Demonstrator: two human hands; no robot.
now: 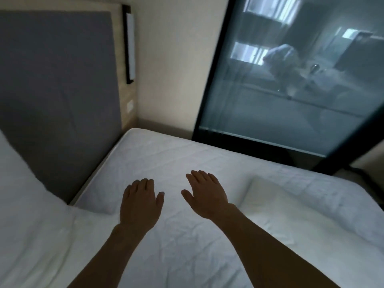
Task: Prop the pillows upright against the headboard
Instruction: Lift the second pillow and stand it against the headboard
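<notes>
A grey padded headboard (58, 84) rises at the upper left, set in a light wood frame. One white pillow (27, 194) leans against it at the left edge, partly cut off by the frame. A second white pillow (291, 217) lies flat on the mattress (166, 154) to the right. My left hand (141, 202) and my right hand (205, 194) hover palm-down over the bare sheet between the two pillows, fingers spread, holding nothing. Neither hand touches a pillow.
A tall black-framed glass panel (280, 90) stands beyond the bed's far side, reflecting the room. A black wall lamp (129, 44) and a switch plate (130, 106) sit on the wood strip beside the headboard. A cream wall (176, 59) fills the corner.
</notes>
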